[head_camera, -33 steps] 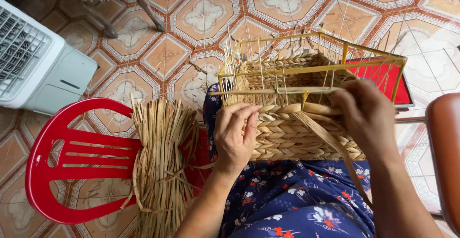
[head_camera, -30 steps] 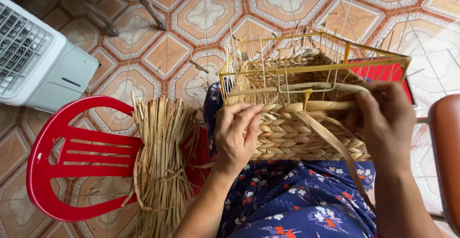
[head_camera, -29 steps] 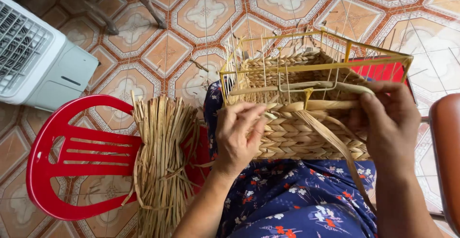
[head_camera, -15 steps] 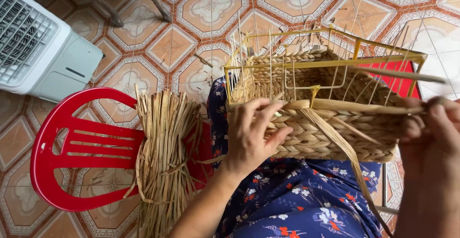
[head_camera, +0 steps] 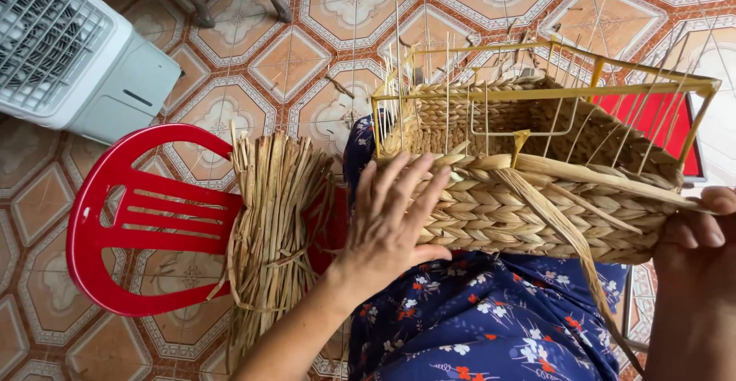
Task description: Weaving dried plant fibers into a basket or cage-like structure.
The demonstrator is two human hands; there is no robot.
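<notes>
My left hand [head_camera: 387,224] lay flat and open, fingers spread, against the near woven side of the half-made basket [head_camera: 529,205], which rested on my lap inside a yellow wire frame [head_camera: 552,93]. My right hand [head_camera: 694,239] was closed on the basket's right end, pinching a flat straw strip [head_camera: 606,178] that ran along the top of the weave. A bundle of dried straw [head_camera: 272,220] lay across the red plastic chair [head_camera: 130,212] just to my left, with a white fan unit [head_camera: 73,47] standing on the tiled floor [head_camera: 291,59] beyond it.

Passage left of the basket [head_camera: 529,197] is blocked by the straw bundle [head_camera: 272,228] and red chair [head_camera: 138,220]; open floor [head_camera: 307,51] is left beyond.
</notes>
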